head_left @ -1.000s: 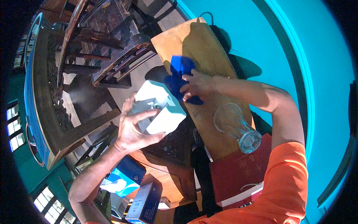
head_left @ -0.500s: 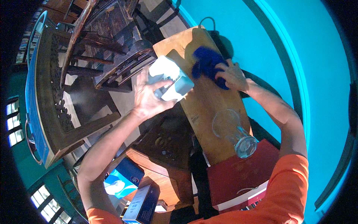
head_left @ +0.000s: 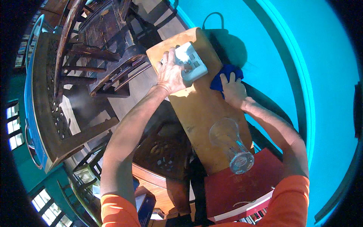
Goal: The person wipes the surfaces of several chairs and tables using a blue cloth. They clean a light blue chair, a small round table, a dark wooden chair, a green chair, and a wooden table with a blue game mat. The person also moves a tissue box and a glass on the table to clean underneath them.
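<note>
My left hand (head_left: 171,77) is closed around a white boxy object (head_left: 192,62) with several square recesses in its sunlit face. It is at the far end of a narrow wooden tabletop (head_left: 204,117); whether it rests on the wood I cannot tell. My right hand (head_left: 233,90) grips a bunched dark blue cloth (head_left: 221,80) at the tabletop's right edge, beside the turquoise wall. Nearer to me, a clear glass vessel with a flared end (head_left: 227,132) is on the wood, its thick round end close to a red box-like piece (head_left: 245,181).
Turquoise wall (head_left: 280,75) runs along the right. Dark wooden chairs (head_left: 100,34) crowd the left, near a carved wooden panel (head_left: 56,94). Below my left arm are a blue box (head_left: 145,208) and an orange-brown wooden surface (head_left: 166,189). Book spines (head_left: 253,217) show under the red piece.
My left hand has carried the white object away from me, onto or just over the tabletop's far end. My right hand has drawn the cloth right and nearer, bunching it at the edge.
</note>
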Demonstrator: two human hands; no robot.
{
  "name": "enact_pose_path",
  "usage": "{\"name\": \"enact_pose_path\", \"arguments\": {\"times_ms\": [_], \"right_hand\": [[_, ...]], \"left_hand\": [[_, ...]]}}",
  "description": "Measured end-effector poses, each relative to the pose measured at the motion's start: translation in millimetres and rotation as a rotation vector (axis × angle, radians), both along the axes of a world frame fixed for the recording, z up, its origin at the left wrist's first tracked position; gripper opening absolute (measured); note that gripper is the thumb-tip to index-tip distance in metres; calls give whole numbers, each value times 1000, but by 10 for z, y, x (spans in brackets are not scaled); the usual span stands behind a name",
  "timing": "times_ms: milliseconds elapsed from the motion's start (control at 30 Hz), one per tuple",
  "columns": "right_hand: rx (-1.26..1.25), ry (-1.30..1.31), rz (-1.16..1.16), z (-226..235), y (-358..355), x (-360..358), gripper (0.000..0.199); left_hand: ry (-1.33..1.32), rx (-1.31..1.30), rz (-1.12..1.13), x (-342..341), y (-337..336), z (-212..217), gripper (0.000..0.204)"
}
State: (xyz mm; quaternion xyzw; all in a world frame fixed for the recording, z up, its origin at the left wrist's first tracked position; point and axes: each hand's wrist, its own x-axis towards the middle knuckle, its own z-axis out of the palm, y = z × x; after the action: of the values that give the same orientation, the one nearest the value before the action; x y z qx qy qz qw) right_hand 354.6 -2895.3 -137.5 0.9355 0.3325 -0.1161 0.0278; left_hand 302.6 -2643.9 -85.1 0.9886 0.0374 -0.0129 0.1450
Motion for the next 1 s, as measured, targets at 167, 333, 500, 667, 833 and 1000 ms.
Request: {"name": "enact_pose_path", "arguments": {"times_ms": [167,333,500,667,833,1000], "right_hand": [[-7,162,-21,177,51,46,63],[2,161,-34,109,3,46,70],[-3,145,-42,109,23,72,73],[179,213,-71,-161,-65,341,65],[626,72,-4,-143,461,1165,56],[459,123,50,-228,808,1296,61]], "left_hand": [[17,11,9,55,-27,-28,41],[33,2,3,130,-52,-54,41],[92,47,-1,163,-71,-69,49],[138,46,0,179,-97,-35,59],[249,128,0,194,-128,26,65],[176,78,-13,209,-142,-70,56]]}}
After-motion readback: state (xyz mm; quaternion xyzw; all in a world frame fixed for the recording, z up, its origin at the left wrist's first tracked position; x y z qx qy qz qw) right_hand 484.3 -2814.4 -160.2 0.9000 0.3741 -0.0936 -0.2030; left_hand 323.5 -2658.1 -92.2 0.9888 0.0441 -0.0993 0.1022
